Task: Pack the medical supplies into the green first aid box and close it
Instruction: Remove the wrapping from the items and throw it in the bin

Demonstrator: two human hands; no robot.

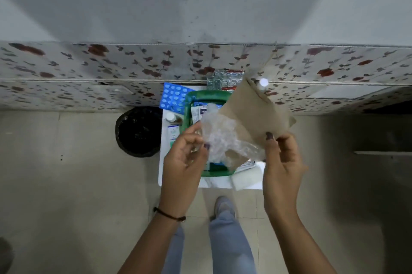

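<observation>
Held directly above open green plastic first aid box point(186, 104): tan crepe bandage point(249, 115) pinched by right hand point(282, 162), crinkled clear wrapper point(223, 137) gripped by left hand point(186, 151).

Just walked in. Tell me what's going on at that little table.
A person stands over a small white table, packing a green first aid box that sits open on it. The left hand holds a crumpled clear plastic wrapper, and the right hand pinches a tan bandage cloth above the box. A blue pill strip and a small bottle lie beside the box, not yet packed.
</observation>
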